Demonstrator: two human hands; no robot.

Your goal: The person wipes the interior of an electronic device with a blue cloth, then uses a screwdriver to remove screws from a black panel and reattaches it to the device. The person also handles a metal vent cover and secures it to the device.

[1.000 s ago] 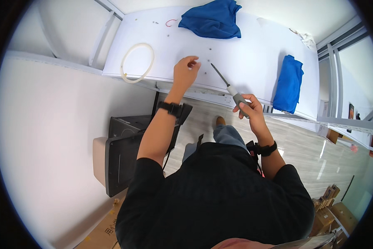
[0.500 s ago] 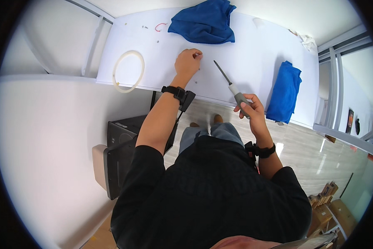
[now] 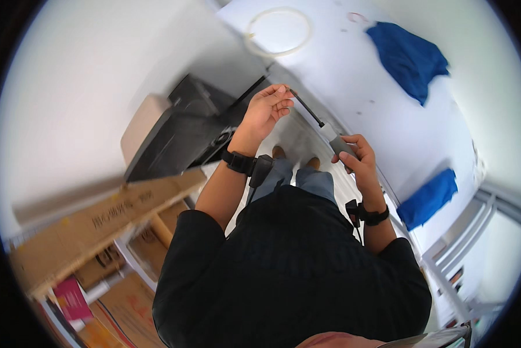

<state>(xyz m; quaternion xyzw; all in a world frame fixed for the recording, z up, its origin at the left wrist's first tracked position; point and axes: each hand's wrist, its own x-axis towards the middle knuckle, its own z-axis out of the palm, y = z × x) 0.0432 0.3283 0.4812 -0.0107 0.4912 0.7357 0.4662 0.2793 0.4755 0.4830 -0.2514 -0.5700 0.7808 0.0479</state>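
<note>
My right hand is wrapped round the grey handle of a screwdriver, which has a white collar and a dark shaft. The shaft slants up and left to my left hand. There the thumb and forefinger pinch right at the tip, on something too small to make out. Both hands are in front of me, off the near edge of the white table. On its top lie a few tiny dark pieces, too blurred to name.
Toward the table's far side lies a crumpled blue cloth, with a folded blue cloth at the right. A pale hoop lies at the left end. A black chair stands to my left, and cardboard boxes are lower left.
My view has swung to the left, so boxes now show there. My left hand has left the tabletop and come to the screwdriver's tip. The right hand still holds the handle.
</note>
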